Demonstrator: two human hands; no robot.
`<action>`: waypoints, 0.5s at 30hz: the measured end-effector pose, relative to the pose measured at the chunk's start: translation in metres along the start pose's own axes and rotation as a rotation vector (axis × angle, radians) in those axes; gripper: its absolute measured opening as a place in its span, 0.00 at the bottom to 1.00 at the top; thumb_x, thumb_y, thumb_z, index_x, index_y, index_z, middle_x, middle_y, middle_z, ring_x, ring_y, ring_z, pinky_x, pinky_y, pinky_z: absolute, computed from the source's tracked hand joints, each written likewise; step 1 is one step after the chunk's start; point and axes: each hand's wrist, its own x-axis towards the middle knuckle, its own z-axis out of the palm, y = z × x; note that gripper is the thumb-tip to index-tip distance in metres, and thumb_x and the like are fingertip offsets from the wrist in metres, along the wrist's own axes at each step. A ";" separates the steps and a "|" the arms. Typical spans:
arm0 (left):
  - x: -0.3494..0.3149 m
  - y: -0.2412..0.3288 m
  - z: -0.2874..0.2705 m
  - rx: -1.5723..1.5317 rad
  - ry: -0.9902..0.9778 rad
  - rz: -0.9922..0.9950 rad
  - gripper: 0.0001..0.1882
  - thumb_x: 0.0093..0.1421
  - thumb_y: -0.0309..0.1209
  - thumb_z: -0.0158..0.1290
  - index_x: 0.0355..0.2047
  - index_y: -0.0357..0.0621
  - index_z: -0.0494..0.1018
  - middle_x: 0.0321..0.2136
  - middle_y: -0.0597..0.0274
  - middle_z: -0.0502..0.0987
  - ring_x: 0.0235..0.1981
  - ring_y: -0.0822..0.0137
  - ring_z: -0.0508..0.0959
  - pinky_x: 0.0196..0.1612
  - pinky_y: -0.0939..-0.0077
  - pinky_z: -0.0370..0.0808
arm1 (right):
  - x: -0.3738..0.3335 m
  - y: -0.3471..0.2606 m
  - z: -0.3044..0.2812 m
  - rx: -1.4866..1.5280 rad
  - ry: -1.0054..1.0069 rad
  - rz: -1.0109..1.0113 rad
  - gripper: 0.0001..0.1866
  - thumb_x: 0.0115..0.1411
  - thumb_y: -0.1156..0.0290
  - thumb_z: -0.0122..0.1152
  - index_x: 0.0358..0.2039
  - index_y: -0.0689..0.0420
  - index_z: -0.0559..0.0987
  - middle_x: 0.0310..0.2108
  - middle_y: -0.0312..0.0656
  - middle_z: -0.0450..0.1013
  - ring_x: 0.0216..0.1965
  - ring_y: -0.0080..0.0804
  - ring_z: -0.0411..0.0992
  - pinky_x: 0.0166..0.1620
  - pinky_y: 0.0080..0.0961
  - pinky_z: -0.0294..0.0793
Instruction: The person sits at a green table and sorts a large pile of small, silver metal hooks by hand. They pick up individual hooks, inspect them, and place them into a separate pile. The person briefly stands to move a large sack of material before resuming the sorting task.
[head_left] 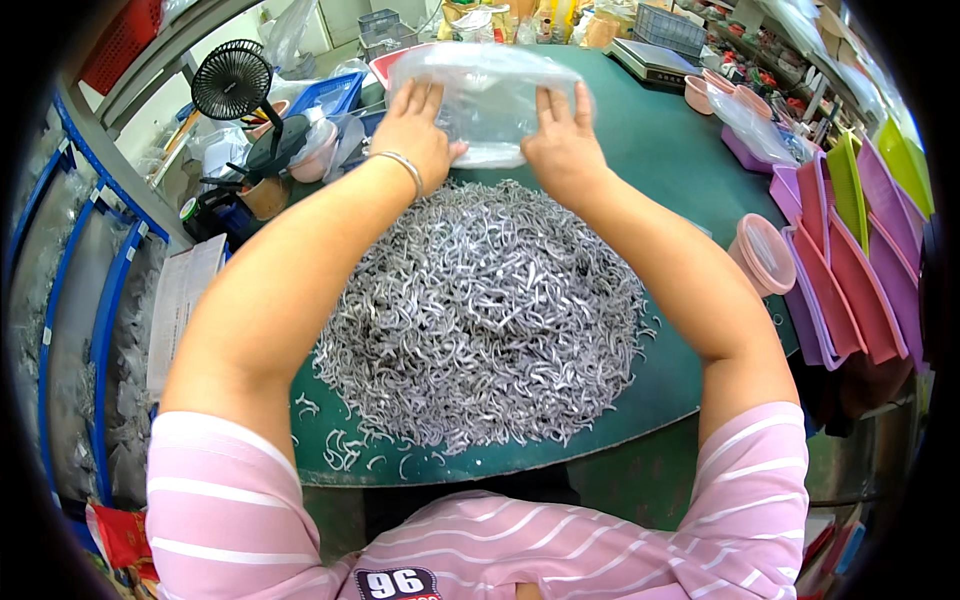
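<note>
Both my arms reach forward over a large heap of small curved grey metal pieces (490, 310) on a green tabletop (650, 130). Beyond the heap, a clear plastic bag (490, 105) is held between my hands. My left hand (415, 130), with a bangle at the wrist, grips the bag's left side, thumb toward its near edge. On the right side, my right hand (565, 145) grips it too, fingers pointing away from me. The bag looks flattened, and I cannot make out anything inside it.
A small black fan (232, 82) and a blue tray (330, 95) stand at the back left. To the right are a pink tub (762, 255) and stacked purple, pink and green bins (850, 250). A scale (652, 62) sits at the back right. Blue-edged shelving (115, 300) lines the left.
</note>
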 end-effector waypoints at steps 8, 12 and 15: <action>0.027 0.007 0.059 -0.446 -0.426 0.143 0.15 0.62 0.35 0.45 0.46 0.52 0.77 0.54 0.59 0.72 0.60 0.59 0.65 0.64 0.45 0.46 | 0.013 0.010 0.064 0.138 -0.598 -0.154 0.14 0.50 0.73 0.58 0.38 0.53 0.83 0.61 0.46 0.62 0.66 0.44 0.54 0.66 0.60 0.37; 0.022 -0.006 0.054 -0.718 -0.286 0.097 0.16 0.60 0.32 0.49 0.48 0.50 0.75 0.48 0.57 0.76 0.50 0.55 0.75 0.58 0.51 0.61 | 0.010 0.022 0.068 0.250 -0.588 -0.285 0.21 0.52 0.76 0.56 0.48 0.47 0.78 0.57 0.41 0.67 0.63 0.35 0.59 0.67 0.52 0.43; 0.011 -0.030 0.040 -0.946 -0.080 0.093 0.16 0.58 0.32 0.52 0.47 0.46 0.75 0.44 0.53 0.78 0.45 0.55 0.78 0.50 0.63 0.72 | 0.023 0.027 0.036 0.390 -0.574 -0.307 0.25 0.50 0.81 0.55 0.50 0.50 0.76 0.51 0.45 0.72 0.56 0.39 0.67 0.63 0.43 0.58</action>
